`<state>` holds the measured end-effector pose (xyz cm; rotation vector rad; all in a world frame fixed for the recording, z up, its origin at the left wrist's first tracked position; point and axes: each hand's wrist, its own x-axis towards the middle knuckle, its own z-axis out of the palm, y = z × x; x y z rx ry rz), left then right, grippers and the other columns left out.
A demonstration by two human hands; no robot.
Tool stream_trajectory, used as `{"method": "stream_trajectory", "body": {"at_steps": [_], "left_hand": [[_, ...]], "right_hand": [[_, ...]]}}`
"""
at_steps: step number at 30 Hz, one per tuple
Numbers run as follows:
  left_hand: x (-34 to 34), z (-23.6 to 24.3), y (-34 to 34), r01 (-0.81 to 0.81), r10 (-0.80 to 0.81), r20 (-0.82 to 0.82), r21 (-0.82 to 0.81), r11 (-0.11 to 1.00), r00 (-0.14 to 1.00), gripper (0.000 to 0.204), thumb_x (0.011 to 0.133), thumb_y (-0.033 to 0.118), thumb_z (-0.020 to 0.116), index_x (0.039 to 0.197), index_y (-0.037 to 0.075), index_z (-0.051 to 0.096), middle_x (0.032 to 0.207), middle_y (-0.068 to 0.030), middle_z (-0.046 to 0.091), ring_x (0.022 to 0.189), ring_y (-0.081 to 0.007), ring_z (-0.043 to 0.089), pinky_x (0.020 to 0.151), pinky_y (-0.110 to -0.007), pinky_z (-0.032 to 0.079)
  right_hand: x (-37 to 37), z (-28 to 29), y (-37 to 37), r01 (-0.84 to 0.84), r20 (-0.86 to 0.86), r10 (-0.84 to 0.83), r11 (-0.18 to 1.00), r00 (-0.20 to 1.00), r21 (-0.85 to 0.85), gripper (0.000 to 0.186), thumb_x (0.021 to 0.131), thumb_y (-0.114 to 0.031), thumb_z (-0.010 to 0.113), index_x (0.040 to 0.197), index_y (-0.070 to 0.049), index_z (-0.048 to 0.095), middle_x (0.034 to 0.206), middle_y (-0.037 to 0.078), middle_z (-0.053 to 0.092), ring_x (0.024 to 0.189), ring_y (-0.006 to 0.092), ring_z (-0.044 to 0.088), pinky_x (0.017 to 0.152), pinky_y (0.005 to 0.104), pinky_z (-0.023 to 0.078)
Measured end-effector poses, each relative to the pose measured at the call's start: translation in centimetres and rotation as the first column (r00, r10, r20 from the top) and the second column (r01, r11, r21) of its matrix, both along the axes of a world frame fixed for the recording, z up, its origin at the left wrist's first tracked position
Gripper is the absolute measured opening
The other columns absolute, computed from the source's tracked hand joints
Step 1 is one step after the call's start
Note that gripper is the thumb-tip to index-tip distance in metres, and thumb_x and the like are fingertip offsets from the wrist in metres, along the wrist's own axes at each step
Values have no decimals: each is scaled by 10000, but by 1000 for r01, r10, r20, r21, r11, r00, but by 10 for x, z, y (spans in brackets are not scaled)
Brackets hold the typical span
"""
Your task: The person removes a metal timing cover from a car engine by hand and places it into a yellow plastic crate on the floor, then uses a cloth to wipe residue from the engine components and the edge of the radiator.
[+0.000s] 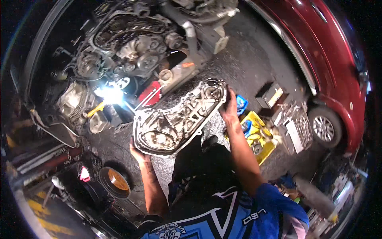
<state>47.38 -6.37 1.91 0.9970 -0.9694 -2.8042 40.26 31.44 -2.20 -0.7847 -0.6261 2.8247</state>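
Between my hands is a cast metal engine cover (pixel 187 115), long and pear-shaped, with its ribbed inner side facing up. It is tilted, its wide end at the lower left and its narrow end at the upper right. My left hand (pixel 140 154) grips the rim of the wide end from below, most of its fingers hidden beneath the cover. At the narrow end, my right hand (pixel 229 107) wraps round the outer edge. Ahead and to the left stands a large engine (pixel 131 44) with pulleys and a chain showing.
A glaring work light (pixel 112 95) shines beside the engine. On the right are a yellow crate (pixel 262 153) of parts, an open metal toolbox (pixel 298 133) full of tools, and a red car (pixel 330 51). A round container (pixel 115 182), orange inside, stands at the lower left.
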Motion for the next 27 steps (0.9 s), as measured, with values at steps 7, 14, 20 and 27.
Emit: {"method": "stream_trajectory", "body": {"at_steps": [7, 14, 20, 27], "left_hand": [[33, -1, 5, 33, -36, -89, -26, 999, 995, 428, 866, 302, 440, 1129, -20, 540, 1111, -138, 590, 1010, -265, 568, 920, -396, 426], [60, 2, 19, 70, -72, -66, -35, 997, 995, 414, 868, 295, 469, 1132, -17, 536, 1094, -143, 597, 990, -256, 573, 908, -380, 435], [80, 16, 40, 171, -176, -88, -60, 983, 980, 369, 865, 276, 491, 1084, -15, 550, 1009, -119, 624, 910, -221, 599, 846, -338, 472], [97, 20, 48, 230, -239, -91, -95, 968, 967, 351, 833, 239, 573, 1061, -27, 554, 968, -117, 628, 851, -202, 615, 807, -319, 492]], "right_hand": [[49, 22, 18, -6, -103, 4, 1000, 995, -18, 308, 905, -266, 453, 1084, -43, 569, 1053, 82, 617, 962, 209, 573, 917, 366, 416], [108, 37, 37, -17, 71, 8, 991, 997, 134, 319, 894, -310, 492, 1072, -57, 569, 1057, 70, 609, 963, 188, 570, 905, 334, 425], [147, 45, 50, 59, 46, -69, 980, 997, 193, 328, 918, -298, 430, 1038, -38, 591, 999, 69, 633, 923, 188, 590, 907, 332, 430], [177, 39, 64, 62, 92, -83, 975, 992, 212, 350, 922, -310, 416, 1065, -41, 586, 1038, 61, 624, 959, 189, 578, 928, 338, 417]]}}
